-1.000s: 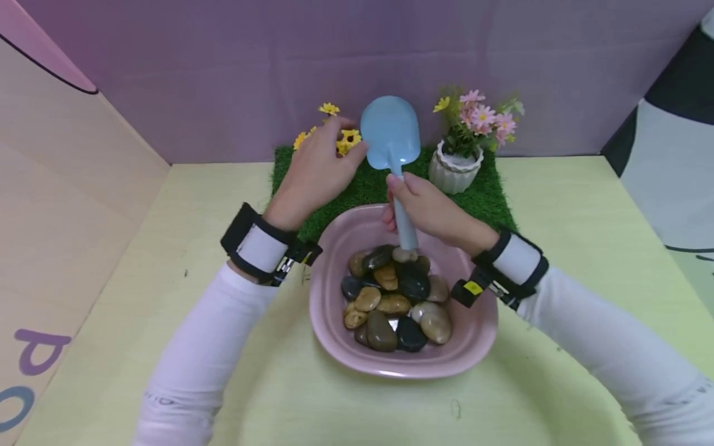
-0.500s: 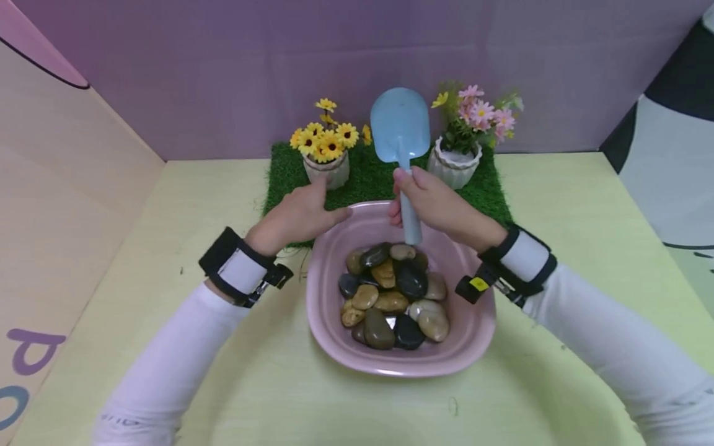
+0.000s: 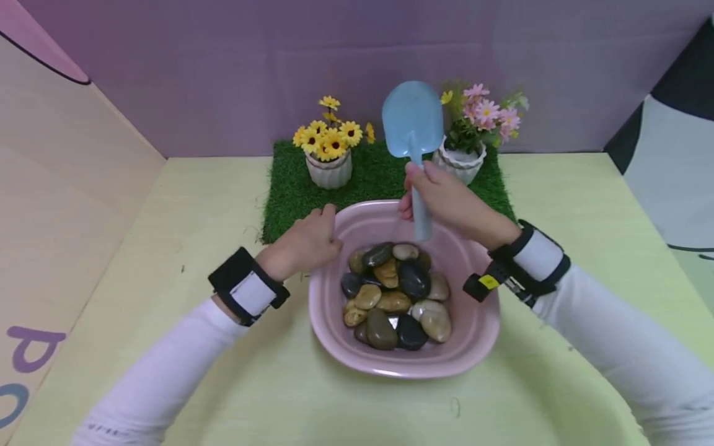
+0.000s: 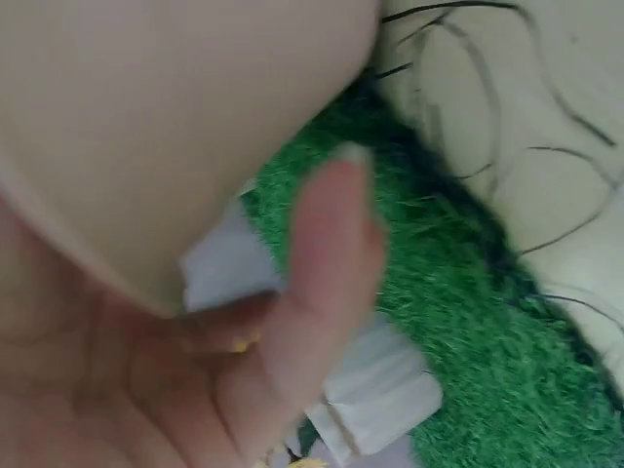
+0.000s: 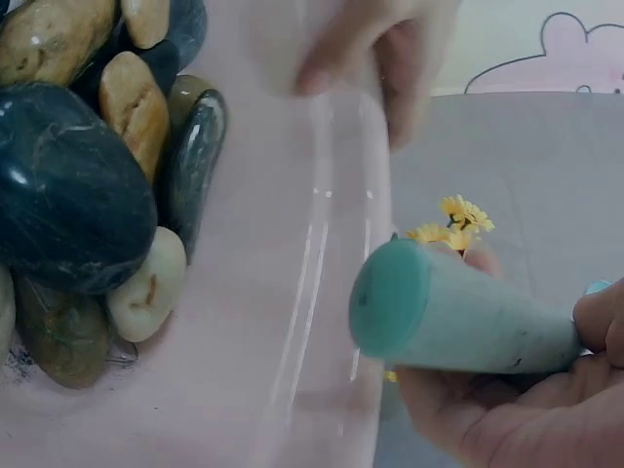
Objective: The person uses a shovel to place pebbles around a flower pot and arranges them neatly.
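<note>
In the head view my right hand (image 3: 454,201) grips the pale handle of a light blue scoop (image 3: 413,118) and holds it blade up above the back of a pink basin (image 3: 404,365). The handle's rounded end (image 5: 390,297) shows close in the right wrist view. My left hand (image 3: 307,243) is at the basin's back left rim, thumb on the inner side and fingers outside, holding the rim; it is blurred in the right wrist view. Several smooth stones (image 3: 413,279), black, brown and cream, lie in the basin.
Behind the basin a green turf mat (image 3: 368,170) bears a pot of yellow flowers (image 3: 329,170) and a pot of pink flowers (image 3: 460,162). A purple backdrop (image 3: 223,93) stands behind. Pale yellow table top (image 3: 206,204) lies around the basin.
My left hand has come down from beside the yellow flowers to the basin's rim, uncovering the flower pot. The scoop in my right hand has shifted slightly to the right and up.
</note>
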A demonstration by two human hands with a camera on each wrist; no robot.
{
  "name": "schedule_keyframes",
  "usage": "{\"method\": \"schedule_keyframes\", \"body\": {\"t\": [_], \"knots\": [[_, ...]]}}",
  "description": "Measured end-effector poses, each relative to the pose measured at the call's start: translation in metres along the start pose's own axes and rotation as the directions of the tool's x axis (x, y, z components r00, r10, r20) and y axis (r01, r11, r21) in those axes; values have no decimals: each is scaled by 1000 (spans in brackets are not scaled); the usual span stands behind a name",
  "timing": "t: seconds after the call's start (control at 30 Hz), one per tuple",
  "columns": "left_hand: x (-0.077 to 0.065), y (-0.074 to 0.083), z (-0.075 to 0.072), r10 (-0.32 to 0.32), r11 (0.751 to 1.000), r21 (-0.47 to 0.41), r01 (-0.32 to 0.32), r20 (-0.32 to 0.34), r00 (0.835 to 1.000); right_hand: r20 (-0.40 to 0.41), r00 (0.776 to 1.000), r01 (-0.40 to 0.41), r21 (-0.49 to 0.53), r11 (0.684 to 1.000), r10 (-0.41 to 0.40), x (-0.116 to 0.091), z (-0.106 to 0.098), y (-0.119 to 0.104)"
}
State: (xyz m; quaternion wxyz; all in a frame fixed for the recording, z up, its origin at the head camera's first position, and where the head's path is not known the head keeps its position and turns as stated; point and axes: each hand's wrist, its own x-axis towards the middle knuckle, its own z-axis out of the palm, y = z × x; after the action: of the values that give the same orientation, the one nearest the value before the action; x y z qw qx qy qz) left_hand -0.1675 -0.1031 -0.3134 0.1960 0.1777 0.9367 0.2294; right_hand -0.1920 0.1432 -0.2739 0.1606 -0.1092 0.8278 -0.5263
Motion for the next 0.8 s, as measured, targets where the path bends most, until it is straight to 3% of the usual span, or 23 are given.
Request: {"method": "schedule_keyframes", "body": {"t": [0.13,0.27,0.47,0.67,0.8], "knots": [[2,1,4,0,1000,25,-1,16,1000,53,998,-14,-9,1000,15,-6,-11,-5],[2,2,7,-35,998,51,36,-22,999,87,995,-35,-46,998,39,-10,-20,-10],[2,1,14,-79,997,18,80,-72,994,98,994,-35,-109,993,46,-13,-27,-12],[3,1,17,-102,995,2,103,-104,989,42,998,-30,-212,977,40,-17,-36,-9],[5,2,18,-109,994,-2,110,-108,988,-12,1000,-5,-325,946,1,-20,-46,-7]]}}
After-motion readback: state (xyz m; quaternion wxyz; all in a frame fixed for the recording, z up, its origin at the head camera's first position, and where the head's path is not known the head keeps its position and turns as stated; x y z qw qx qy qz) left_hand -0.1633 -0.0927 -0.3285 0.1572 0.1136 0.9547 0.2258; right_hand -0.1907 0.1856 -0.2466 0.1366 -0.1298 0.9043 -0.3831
